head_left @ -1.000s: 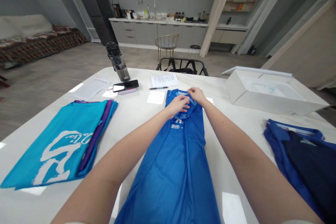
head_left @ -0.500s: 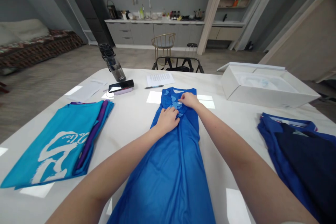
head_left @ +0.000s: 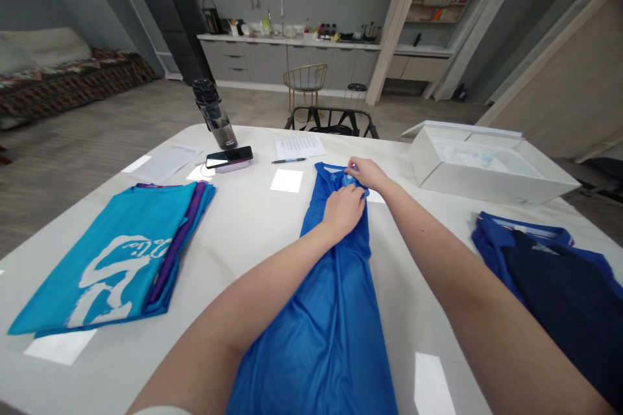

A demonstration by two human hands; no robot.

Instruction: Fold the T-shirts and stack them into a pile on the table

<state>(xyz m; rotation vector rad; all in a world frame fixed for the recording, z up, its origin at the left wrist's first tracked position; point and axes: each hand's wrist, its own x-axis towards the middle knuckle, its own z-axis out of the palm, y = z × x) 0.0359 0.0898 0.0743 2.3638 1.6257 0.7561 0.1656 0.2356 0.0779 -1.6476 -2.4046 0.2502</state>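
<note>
A long bright blue shirt (head_left: 321,343) lies lengthwise on the white table (head_left: 253,233), its far end gathered into a narrow strip. My left hand (head_left: 343,211) rests on that far end, fingers closed on the fabric. My right hand (head_left: 367,174) is just beyond it, fingertips pinching the collar area and a small patch of lighter blue print. Both hands are close together, and the print is mostly hidden under them.
A folded turquoise shirt stack (head_left: 109,259) lies left, and a navy and blue garment (head_left: 545,279) lies right. Behind are an open white box (head_left: 467,175), a phone (head_left: 228,157), a pen (head_left: 289,160), papers (head_left: 299,146) and a bottle (head_left: 215,115). A chair (head_left: 331,122) stands beyond the table.
The far end of the blue shirt has narrowed as its sides were drawn inward. My left hand has moved right, toward my right hand. The view has shifted slightly.
</note>
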